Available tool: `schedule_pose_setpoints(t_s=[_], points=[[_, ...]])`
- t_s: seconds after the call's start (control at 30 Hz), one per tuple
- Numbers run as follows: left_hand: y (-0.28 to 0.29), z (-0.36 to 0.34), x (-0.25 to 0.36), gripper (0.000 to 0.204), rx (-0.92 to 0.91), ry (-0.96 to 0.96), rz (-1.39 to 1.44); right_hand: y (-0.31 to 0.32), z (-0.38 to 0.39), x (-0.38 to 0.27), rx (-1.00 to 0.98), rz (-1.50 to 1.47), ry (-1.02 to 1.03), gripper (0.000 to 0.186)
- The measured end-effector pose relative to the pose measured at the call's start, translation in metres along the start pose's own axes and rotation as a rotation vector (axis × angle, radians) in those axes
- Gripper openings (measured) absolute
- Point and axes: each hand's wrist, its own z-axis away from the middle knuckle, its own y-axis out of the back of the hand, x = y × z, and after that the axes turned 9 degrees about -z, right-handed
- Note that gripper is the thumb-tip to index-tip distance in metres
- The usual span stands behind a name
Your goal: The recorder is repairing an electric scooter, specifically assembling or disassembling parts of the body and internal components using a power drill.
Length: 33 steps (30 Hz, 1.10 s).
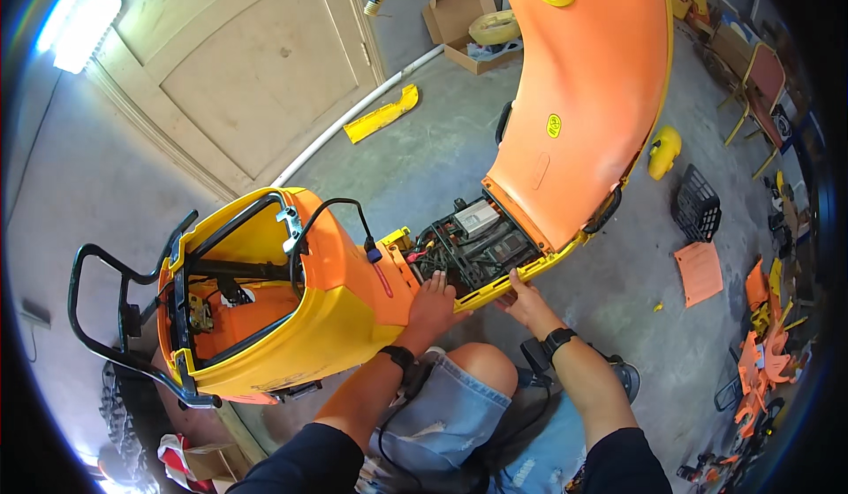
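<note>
A yellow and orange scooter body (331, 335) stretches across the middle, its seat bay uncovered at the left and its tall orange front panel (574, 79) curving up at the right. Between them the floor compartment (477, 238) lies uncovered, showing black parts, cables and a silver box (477, 218). My left hand (431, 307) rests on the orange edge beside this compartment, fingers stretched out toward the wiring. Along the compartment's near side runs a yellow side trim (488, 294). My right hand (527, 307) grips that trim, one digit on top and others partly hidden beneath it.
On the floor lie a yellow curved panel (382, 116), a black plastic basket (696, 204) and an orange flat piece (700, 273). An opened cardboard box (477, 30) stands by the wall. A chair (758, 92) and several loose orange parts (767, 353) line the right side.
</note>
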Motion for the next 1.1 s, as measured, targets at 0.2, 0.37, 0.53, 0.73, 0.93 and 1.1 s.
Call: schedule_pose_setpoints(t_s=[0.2,0.37,0.53,0.73,0.93,1.1], points=[[-0.001,0.002,0.002,0.056,0.056,-0.02,-0.018,-0.013,0.005,0.001,0.064,-0.023,0.017,0.043],[-0.005,0.004,0.001,0.052,0.075,-0.05,-0.033,-0.014,0.004,-0.004,0.068,0.002,-0.01,0.041],[-0.008,0.004,0.002,0.051,0.066,-0.039,-0.042,-0.01,-0.001,-0.001,0.068,-0.047,-0.03,0.039],[-0.005,0.003,0.003,0.044,0.083,-0.047,-0.045,0.001,-0.011,-0.003,0.074,-0.085,-0.071,0.052],[-0.006,0.006,0.003,0.045,0.068,-0.025,-0.034,-0.005,0.022,-0.046,0.225,0.476,-0.003,0.053],[-0.008,0.007,0.004,0.046,0.034,-0.022,0.026,0.001,0.112,-0.095,0.138,0.175,0.225,0.041]])
